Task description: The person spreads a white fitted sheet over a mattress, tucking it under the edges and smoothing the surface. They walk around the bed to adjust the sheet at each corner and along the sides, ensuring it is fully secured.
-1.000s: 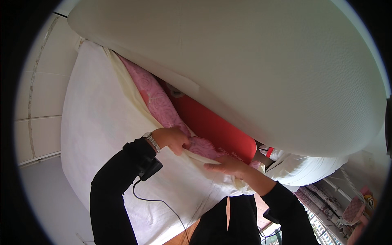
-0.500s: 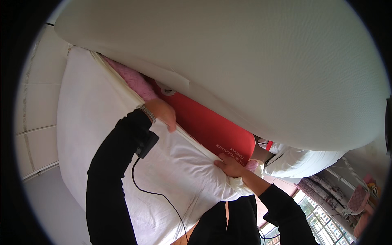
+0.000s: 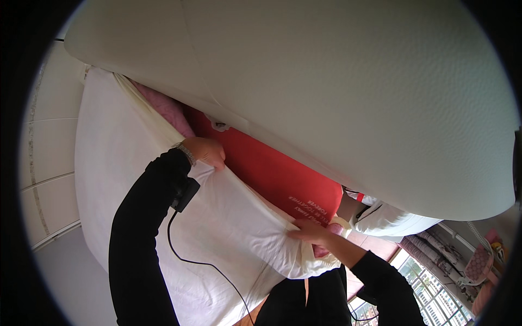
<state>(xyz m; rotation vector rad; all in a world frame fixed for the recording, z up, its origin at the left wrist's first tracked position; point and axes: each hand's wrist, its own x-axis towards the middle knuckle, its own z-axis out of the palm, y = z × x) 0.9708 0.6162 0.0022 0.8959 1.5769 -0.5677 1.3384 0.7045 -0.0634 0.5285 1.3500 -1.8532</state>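
A white fitted sheet lies spread over a mattress, with creases toward its lower right corner. My left hand, a metal watch at its wrist, is closed on the sheet's far edge and lifts it into a small peak. Farther right, my right hand grips the same edge near the bunched corner. Beyond that edge shows a red printed surface, with pink cloth to its left. A bit of pink also peeks out beside my right hand.
A large smooth pale-grey padded panel rises along the far side. Pale cabinet panels stand at the left. White fabric lies at the right, near a patterned curtain and a window. A black cable hangs from my left sleeve.
My left hand has shifted slightly left and closed on the sheet edge, drawing it up. More of the red surface shows beside it. My right hand has moved slightly right and down.
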